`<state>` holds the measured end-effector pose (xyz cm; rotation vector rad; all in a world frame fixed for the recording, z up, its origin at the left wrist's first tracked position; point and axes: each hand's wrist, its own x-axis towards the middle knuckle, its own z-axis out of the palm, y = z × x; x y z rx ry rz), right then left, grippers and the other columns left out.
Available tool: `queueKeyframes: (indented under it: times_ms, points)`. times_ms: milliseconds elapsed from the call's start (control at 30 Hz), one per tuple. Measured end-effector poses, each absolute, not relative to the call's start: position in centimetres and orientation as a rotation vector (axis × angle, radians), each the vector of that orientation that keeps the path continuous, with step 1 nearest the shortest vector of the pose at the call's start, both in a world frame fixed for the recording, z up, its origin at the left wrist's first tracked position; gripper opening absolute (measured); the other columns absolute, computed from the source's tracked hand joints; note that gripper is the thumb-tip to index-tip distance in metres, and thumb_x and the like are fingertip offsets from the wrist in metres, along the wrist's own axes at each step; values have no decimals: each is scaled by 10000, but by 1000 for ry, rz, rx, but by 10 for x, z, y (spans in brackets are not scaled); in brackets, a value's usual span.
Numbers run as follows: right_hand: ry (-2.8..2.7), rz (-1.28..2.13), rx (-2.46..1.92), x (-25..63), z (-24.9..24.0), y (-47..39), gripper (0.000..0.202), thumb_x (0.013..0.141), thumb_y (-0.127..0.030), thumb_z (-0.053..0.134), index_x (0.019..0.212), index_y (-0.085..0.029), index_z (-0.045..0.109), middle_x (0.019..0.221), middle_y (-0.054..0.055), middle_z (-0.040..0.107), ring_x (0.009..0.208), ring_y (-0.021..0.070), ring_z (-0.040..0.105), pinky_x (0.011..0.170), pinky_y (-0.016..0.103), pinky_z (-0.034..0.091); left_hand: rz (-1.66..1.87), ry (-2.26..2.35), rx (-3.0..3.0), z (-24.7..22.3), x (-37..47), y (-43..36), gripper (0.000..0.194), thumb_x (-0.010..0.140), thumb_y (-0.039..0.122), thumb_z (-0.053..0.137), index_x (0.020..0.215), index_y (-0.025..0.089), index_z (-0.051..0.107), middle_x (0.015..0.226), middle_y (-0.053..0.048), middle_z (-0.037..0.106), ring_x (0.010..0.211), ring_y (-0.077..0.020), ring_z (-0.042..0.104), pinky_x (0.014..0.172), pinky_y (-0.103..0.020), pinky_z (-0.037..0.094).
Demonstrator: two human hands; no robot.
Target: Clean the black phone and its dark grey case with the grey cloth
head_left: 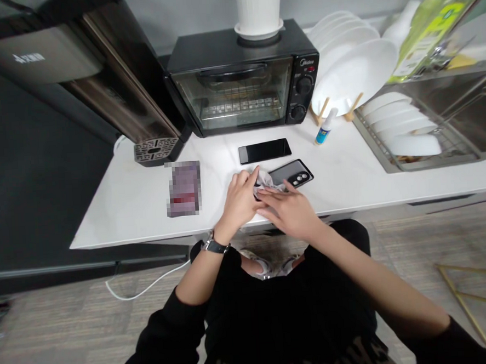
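Note:
A clear phone case (284, 175) with a dark rim and round camera openings lies at a slant near the counter's front edge. My left hand (240, 197) is closed around its near left end. A crumpled white tissue (265, 179) is bunched against the case between both hands. My right hand (289, 209) presses the tissue with its fingertips, its fingers bent over the case's lower side. Just behind the case lies a black smartphone (265, 151), screen up and apart from both hands. Part of the case is hidden under the tissue and fingers.
A small spray bottle (324, 130) stands to the right. A blurred purple packet (184, 188) lies at left. Behind are a toaster oven (241, 94), a drinks dispenser (154, 146), plates in a rack (351, 71) and a sink (464, 102) with dishes.

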<state>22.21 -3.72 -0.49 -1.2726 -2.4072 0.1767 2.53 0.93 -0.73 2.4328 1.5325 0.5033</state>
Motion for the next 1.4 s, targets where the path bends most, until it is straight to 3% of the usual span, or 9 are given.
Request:
queueKeyframes:
  times_ms: [133, 300, 400, 500, 633, 833, 1000, 1167, 1400]
  points:
    - [-2187, -11, -1601, 251, -2, -23, 459, 1088, -475, 468, 1385, -189, 670, 1432, 145, 701, 1313, 320, 696, 1261, 673, 349, 543, 1557, 2408, -10, 28, 10, 1055, 805, 652, 822, 1632, 152, 398, 1217, -119, 577, 1141, -329, 516, 1074, -477, 471]
    - [-2263, -50, -1554, 218, 1, -46, 515, 1091, -426, 443, 1306, -23, 681, 1394, 266, 692, 1272, 335, 711, 1203, 530, 481, 506, 1525, 2452, -12, 31, 12, 903, 909, 536, 738, 1648, 172, 367, 1232, -120, 576, 1131, -319, 518, 1034, -462, 470]
    - [-2389, 123, -1298, 203, -3, -44, 482, 1113, -421, 389, 1317, -107, 693, 1417, 161, 710, 1301, 258, 702, 1232, 471, 474, 509, 1518, 2482, -11, 26, 11, 771, 967, 382, 651, 1653, 190, 358, 1214, -117, 577, 1120, -305, 509, 1007, -428, 471]
    - [-2307, 95, -1401, 231, -7, -28, 471, 1110, -452, 408, 1402, -184, 663, 1466, 103, 683, 1359, 265, 669, 1213, 527, 489, 553, 1510, 2455, -9, 24, 9, 942, 886, 537, 762, 1653, 177, 350, 1225, -119, 577, 1140, -319, 509, 1051, -451, 462]
    - [-2196, -32, -1576, 255, -5, -29, 534, 1084, -499, 461, 1441, -142, 637, 1482, 160, 659, 1346, 324, 674, 1200, 581, 483, 541, 1524, 2433, -8, 30, 10, 1064, 820, 675, 789, 1660, 211, 330, 1251, -119, 581, 1151, -338, 516, 1064, -492, 449]
    - [-2381, 231, -1245, 213, -2, -31, 476, 1098, -510, 421, 1331, -212, 711, 1403, 82, 729, 1288, 242, 713, 1253, 492, 438, 486, 1482, 2504, -9, 25, 12, 868, 949, 443, 669, 1676, 148, 299, 1237, -142, 568, 1131, -328, 490, 1013, -455, 464]
    - [-2220, 11, -1507, 253, -6, -22, 507, 1085, -522, 461, 1446, -216, 642, 1450, 114, 690, 1359, 308, 667, 1291, 656, 301, 563, 1546, 2448, -7, 31, 9, 1074, 831, 690, 769, 1662, 178, 322, 1256, -131, 576, 1155, -344, 510, 1074, -493, 454]
    - [-2282, 181, -1322, 229, -3, -40, 489, 1089, -538, 434, 1312, -211, 722, 1357, 91, 753, 1273, 253, 722, 1249, 512, 426, 495, 1492, 2530, -9, 32, 11, 937, 942, 572, 676, 1674, 129, 294, 1246, -147, 571, 1136, -345, 502, 1023, -471, 470]
    - [-2219, 54, -1455, 256, -11, -15, 474, 1084, -521, 472, 1418, -247, 665, 1432, 87, 707, 1358, 306, 669, 1315, 718, 163, 573, 1569, 2439, -7, 28, 9, 1063, 830, 679, 780, 1661, 194, 329, 1235, -119, 580, 1143, -334, 524, 1069, -478, 458]
